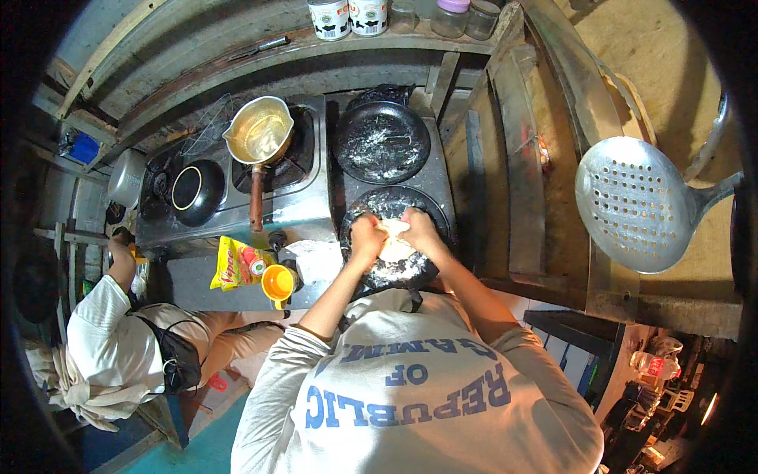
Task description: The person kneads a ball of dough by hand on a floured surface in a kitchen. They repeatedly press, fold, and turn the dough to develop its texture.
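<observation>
Both my hands grip a pale lump of dough (393, 240) over a round black tray (435, 269) dusted with white flour. My left hand (367, 237) has the dough's left side, and my right hand (419, 230) has its upper right side. Between them the dough is bunched and uneven, its lower part hanging close to the floury surface. Whether it touches the tray I cannot tell. Just beyond lies a second round black tray (382, 142), also streaked with flour.
Left of the trays is a gas stove (302, 207) bearing a wooden-handled saucepan (259, 127) and a small black pan (201, 192). A yellow snack packet (240, 263), an orange cup (278, 283) and white paper (314, 260) lie nearer. A skimmer (633, 204) hangs right; another person (112, 338) sits left.
</observation>
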Demonstrator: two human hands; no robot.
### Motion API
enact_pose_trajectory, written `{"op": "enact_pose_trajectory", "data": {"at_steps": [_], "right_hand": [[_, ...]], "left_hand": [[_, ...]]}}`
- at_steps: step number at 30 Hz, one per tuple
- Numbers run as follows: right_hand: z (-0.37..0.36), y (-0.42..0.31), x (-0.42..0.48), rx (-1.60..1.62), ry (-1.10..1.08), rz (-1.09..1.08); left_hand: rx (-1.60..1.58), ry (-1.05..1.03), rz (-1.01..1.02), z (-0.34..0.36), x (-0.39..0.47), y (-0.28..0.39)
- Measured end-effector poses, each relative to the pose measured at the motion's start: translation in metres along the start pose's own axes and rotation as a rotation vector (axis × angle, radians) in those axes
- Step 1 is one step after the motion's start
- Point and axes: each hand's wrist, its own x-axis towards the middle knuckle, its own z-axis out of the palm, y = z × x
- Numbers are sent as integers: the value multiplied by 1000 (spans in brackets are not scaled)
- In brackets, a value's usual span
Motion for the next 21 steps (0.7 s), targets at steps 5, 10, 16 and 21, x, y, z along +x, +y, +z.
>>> {"op": "enact_pose_trajectory", "data": {"at_steps": [5,10,16,21], "right_hand": [[8,-10,-23,-25,133,-303],[-2,-5,-37,-35,17,-470],[0,0,-29,42,-119,-310],[9,-10,-4,-156,-159,-68]], "left_hand": [[-51,53,433,2,-27,0],[-101,-88,413,-15,-46,8],[-31,-191,222,-12,-27,3],[211,-231,67,-11,-7,20]]}}
